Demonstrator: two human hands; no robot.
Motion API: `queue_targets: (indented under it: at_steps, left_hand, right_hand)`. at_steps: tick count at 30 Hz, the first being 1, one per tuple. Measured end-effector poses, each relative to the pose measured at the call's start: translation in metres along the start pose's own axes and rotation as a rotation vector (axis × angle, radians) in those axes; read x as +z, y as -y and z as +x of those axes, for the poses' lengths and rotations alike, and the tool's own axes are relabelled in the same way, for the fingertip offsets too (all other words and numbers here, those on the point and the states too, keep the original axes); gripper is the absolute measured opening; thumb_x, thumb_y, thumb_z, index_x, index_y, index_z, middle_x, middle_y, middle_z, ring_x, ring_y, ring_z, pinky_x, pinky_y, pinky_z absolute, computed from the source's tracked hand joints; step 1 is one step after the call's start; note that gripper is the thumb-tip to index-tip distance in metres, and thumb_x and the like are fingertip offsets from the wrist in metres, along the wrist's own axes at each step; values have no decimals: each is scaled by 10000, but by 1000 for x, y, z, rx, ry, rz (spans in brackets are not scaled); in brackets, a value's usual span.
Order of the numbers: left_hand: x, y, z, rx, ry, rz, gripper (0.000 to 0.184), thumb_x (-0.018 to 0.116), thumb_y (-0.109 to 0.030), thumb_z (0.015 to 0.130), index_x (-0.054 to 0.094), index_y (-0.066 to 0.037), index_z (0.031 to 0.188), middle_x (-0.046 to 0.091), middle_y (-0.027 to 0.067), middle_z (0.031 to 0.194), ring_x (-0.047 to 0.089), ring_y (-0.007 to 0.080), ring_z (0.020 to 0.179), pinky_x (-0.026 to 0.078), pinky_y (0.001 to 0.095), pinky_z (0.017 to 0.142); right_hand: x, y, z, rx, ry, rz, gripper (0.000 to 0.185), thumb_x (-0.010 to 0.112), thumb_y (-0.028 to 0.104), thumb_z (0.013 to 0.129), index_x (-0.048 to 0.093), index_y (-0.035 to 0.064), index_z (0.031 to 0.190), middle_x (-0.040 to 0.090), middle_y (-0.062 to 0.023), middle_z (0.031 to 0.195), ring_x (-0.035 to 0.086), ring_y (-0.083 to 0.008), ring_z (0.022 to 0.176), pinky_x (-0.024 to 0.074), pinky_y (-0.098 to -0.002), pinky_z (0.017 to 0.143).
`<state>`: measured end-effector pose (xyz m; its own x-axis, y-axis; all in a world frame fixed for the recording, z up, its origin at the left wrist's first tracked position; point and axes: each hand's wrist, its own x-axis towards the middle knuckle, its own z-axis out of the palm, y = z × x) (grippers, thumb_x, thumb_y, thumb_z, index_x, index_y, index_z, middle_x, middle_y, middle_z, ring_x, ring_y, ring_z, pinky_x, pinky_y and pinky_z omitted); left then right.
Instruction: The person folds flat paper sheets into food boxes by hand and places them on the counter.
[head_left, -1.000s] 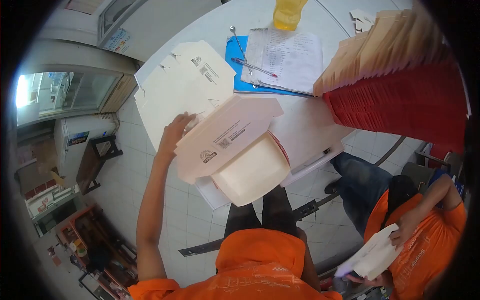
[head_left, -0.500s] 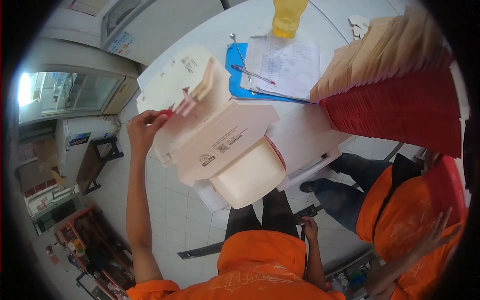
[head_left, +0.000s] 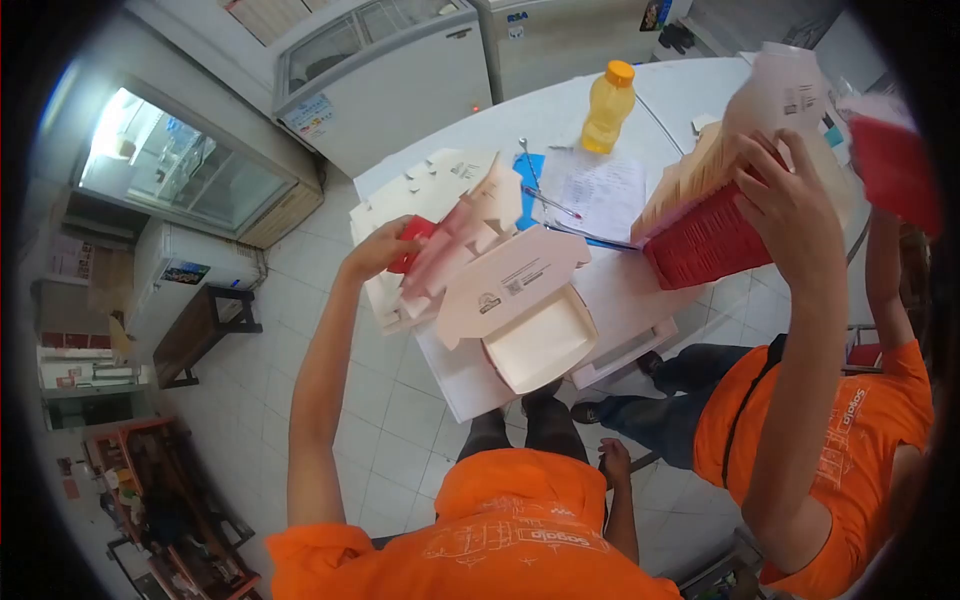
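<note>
Pinched in my left hand (head_left: 385,247) is a folded cardboard piece (head_left: 440,252), red outside and blurred by motion. It is over a pale flattened box sheet (head_left: 385,203) on the table. An open box with a cream tray (head_left: 543,345) and a raised printed lid (head_left: 515,285) lies to its right, near the table edge. My right hand (head_left: 615,458) hangs low beside my hip, away from the table; its fingers are too small to make out.
A co-worker's hand (head_left: 785,180) touches printed pale cardboard (head_left: 785,90) above a red-and-brown carton stack (head_left: 710,235). Their other arm is near a red box (head_left: 895,170). A yellow bottle (head_left: 608,110), papers (head_left: 600,190) and a pen lie farther back.
The view has tilted up. My left hand has lifted the red cardboard piece from the pale sheets. The co-worker's hand has reached over the stack, and my right hand has come into view.
</note>
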<state>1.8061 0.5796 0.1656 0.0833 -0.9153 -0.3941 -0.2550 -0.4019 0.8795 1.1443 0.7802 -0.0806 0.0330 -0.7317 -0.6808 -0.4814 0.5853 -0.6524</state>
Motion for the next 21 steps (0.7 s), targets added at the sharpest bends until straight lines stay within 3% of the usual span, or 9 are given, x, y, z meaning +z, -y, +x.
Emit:
queue_targets:
  at_steps: [2,5,6,9,13,14,16,18,21]
  left_hand:
    - [7,-12,-9,49,-78,193,469,728,-339,897,601,-33,1228,676,84,1015,634,163,920,535,318,743]
    - [5,-5,-9,71,-103,129,473,745,-301,840,612,-44,1215,666,63,1112,623,153,964,515,312,835]
    - [5,-8,-10,273,-203,254,410,719,-244,826,650,-35,1172,685,53,1048,631,154,931,518,319,819]
    - [-21,-25,-24,67,-519,572,365,751,-206,804,703,-4,1104,716,122,1032,677,168,893,546,319,739]
    - [-52,-31,-102,497,-888,131,326,718,-197,908,692,22,1148,738,101,926,684,172,818,543,329,758]
    - [-47,-49,-135,431,-883,79,319,709,-211,933,691,26,1146,735,105,951,677,167,828,541,327,757]
    - [-31,-66,-191,344,-868,-79,343,705,-254,961,684,40,1136,727,114,992,663,160,851,535,316,768]
    - [-6,-61,-232,293,-909,-241,379,712,-278,964,668,52,1144,717,118,1034,658,161,892,532,311,797]
    - [43,-52,-273,296,-958,-633,435,747,-282,937,624,27,1218,696,100,1114,657,176,981,534,337,867]
  right_hand:
    - [6,-15,4,35,2,28,238,548,198,991,675,32,1104,705,-75,940,673,-167,833,531,-311,748]
    - [11,0,-5,56,2,-42,249,560,208,978,677,32,1109,709,-74,952,679,-173,832,532,-309,762]
    - [12,6,-8,59,3,-86,253,564,211,974,677,32,1112,711,-74,960,682,-176,836,533,-307,769]
    - [12,25,-16,-138,-100,-332,268,591,221,974,676,33,1146,724,-94,1013,691,-190,895,536,-311,823]
    - [14,168,-68,-380,4,-174,333,692,200,928,654,26,1210,723,-124,1103,691,-227,994,528,-343,904]
    - [23,212,-86,-416,26,-98,369,729,185,906,644,25,1227,720,-130,1121,687,-236,1023,524,-356,923]
    - [55,292,-122,-697,24,-99,521,798,248,856,597,22,1280,681,-184,1178,668,-306,1089,521,-394,939]
    - [97,349,-145,-983,78,-171,670,847,270,790,549,58,1351,583,-192,1357,580,-339,1236,463,-408,1031]
    - [177,404,-168,-1381,99,-296,766,850,289,759,505,151,1428,446,-163,1511,446,-361,1379,342,-531,1119]
